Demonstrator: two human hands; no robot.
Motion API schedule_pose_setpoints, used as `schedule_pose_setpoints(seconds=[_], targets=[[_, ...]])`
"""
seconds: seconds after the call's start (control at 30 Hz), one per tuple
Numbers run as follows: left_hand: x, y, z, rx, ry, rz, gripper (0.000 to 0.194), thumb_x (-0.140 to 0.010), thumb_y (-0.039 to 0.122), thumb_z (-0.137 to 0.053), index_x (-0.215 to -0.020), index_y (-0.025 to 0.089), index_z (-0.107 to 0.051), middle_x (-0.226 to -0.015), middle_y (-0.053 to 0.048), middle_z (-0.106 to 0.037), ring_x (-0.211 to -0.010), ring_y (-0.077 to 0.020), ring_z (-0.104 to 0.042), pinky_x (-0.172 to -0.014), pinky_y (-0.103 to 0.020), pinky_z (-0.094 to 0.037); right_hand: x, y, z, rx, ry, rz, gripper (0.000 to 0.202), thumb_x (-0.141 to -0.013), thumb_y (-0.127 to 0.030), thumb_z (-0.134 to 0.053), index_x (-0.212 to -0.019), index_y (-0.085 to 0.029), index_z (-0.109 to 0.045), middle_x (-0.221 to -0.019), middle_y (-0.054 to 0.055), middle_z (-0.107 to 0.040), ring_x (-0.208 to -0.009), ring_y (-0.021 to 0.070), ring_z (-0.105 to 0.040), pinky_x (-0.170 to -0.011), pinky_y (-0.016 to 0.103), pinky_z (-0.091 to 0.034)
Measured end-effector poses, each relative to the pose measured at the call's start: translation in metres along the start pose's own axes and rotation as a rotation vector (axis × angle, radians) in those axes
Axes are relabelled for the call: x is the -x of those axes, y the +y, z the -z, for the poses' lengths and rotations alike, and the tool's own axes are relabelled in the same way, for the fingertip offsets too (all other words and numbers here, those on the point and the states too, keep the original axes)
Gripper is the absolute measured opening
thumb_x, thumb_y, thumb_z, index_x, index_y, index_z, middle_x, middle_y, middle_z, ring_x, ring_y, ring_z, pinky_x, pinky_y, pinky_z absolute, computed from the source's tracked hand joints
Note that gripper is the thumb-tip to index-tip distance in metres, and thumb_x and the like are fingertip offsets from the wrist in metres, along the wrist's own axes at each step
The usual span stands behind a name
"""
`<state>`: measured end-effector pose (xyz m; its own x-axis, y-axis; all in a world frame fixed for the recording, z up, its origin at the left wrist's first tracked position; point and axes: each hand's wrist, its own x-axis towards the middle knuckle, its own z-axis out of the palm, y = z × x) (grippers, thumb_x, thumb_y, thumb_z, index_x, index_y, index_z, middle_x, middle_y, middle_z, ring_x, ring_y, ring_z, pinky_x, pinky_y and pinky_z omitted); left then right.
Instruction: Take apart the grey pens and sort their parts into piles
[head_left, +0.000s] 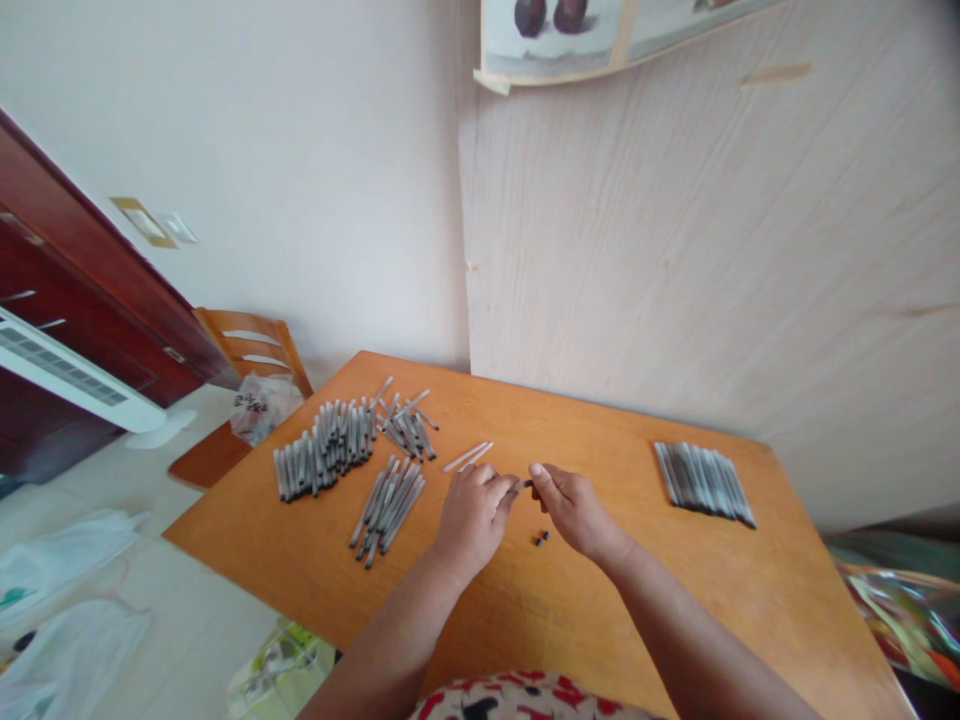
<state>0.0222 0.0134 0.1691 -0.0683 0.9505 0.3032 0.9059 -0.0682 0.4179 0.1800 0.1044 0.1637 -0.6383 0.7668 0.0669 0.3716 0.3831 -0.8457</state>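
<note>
1. Gripping pen (520, 486) in left hand (476, 512), fingers curled closed, just above tabletop (592, 620).
2. Pinching dark tip (528, 484) between thumb and fingertips of right hand (576, 508).
3. Probably working tip on or off; noting two dark bits (538, 541) just nearer on tabletop.
4. Calls, likely, for steady left hold, straight right push or pull.

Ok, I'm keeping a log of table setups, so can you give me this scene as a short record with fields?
surface: wooden table
left hand: holds a slim pen
right hand: fingers at the pen's dark end
near hands: two pale sticks, two small dark pieces
table's left: grey pens in clusters
table's right: tidy pen row
</note>
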Motion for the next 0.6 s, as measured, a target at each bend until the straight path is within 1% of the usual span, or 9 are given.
schedule_pose_setpoints(seconds=[0.1,0.17,0.23,0.3,0.37,0.5,0.6], targets=[[0.0006,-0.0013,0.0007,0.017,0.012,0.007,0.023,-0.093,0.027,-0.047,-0.102,0.023,-0.067,-0.085,-0.006,-0.058,-0.087,-0.0199,-0.055,-0.08,-0.035,-0.041,0.003,-0.0014,0.0021,-0.078,0.059,0.034,0.038,-0.095,-0.049,-0.038,-0.081,-0.02,-0.057,-0.069,0.001,-0.059,-0.064,0.0137,-0.055,-0.061,0.025,-0.042],[0.0012,-0.0019,0.0006,0.022,0.014,0.016,0.023,-0.093,0.028,-0.046,-0.102,0.022,-0.067,-0.085,-0.006,-0.058,-0.087,-0.0197,-0.056,-0.079,-0.034,-0.041,0.0045,-0.0015,0.002,-0.111,0.069,0.087,0.028,-0.093,-0.044,-0.044,-0.093,-0.02,-0.059,-0.079,0.003,-0.063,-0.072,0.0146,-0.057,-0.066,0.026,-0.045],[0.0017,-0.002,0.0,0.027,0.011,0.022,0.023,-0.093,0.028,-0.046,-0.102,0.022,-0.067,-0.085,-0.007,-0.058,-0.086,-0.0193,-0.055,-0.077,-0.033,-0.041,0.0052,-0.001,0.0006,-0.112,0.068,0.12,0.024,-0.092,-0.039,-0.048,-0.098,-0.02,-0.061,-0.086,0.004,-0.065,-0.078,0.0155,-0.059,-0.07,0.026,-0.045],[0.0022,-0.0016,-0.0005,0.029,0.005,0.021,0.023,-0.094,0.028,-0.046,-0.101,0.022,-0.067,-0.085,-0.007,-0.058,-0.085,-0.0189,-0.055,-0.076,-0.033,-0.04,0.0053,-0.0001,-0.0012,-0.078,0.062,0.115,0.022,-0.091,-0.037,-0.049,-0.093,-0.02,-0.063,-0.084,0.004,-0.066,-0.077,0.0155,-0.059,-0.069,0.026,-0.044],[0.0025,-0.0009,-0.001,0.025,-0.004,0.018,0.023,-0.094,0.029,-0.046,-0.1,0.022,-0.067,-0.085,-0.006,-0.058,-0.084,-0.0187,-0.055,-0.075,-0.032,-0.04,0.0053,0.0005,-0.0027,-0.03,0.052,0.088,0.024,-0.092,-0.038,-0.048,-0.085,-0.02,-0.063,-0.077,0.003,-0.064,-0.071,0.0147,-0.057,-0.064,0.025,-0.042],[0.003,-0.0001,-0.0015,0.0,-0.022,0.011,0.024,-0.094,0.029,-0.045,-0.099,0.021,-0.067,-0.084,-0.006,-0.057,-0.085,-0.0189,-0.054,-0.074,-0.032,-0.04,0.0055,-0.0004,-0.0034,0.103,0.066,0.062,0.033,-0.093,-0.044,-0.045,-0.072,-0.02,-0.054,-0.061,-0.001,-0.055,-0.057,0.0124,-0.05,-0.055,0.024,-0.035],[0.0033,0.0006,-0.0022,-0.015,-0.033,-0.002,0.024,-0.094,0.029,-0.044,-0.099,0.021,-0.067,-0.084,-0.007,-0.057,-0.085,-0.0192,-0.054,-0.076,-0.033,-0.04,0.0053,-0.0011,-0.0037,0.213,0.067,0.07,0.039,-0.094,-0.046,-0.041,-0.065,-0.021,-0.047,-0.057,-0.002,-0.051,-0.054,0.0117,-0.045,-0.054,0.025,-0.03]])
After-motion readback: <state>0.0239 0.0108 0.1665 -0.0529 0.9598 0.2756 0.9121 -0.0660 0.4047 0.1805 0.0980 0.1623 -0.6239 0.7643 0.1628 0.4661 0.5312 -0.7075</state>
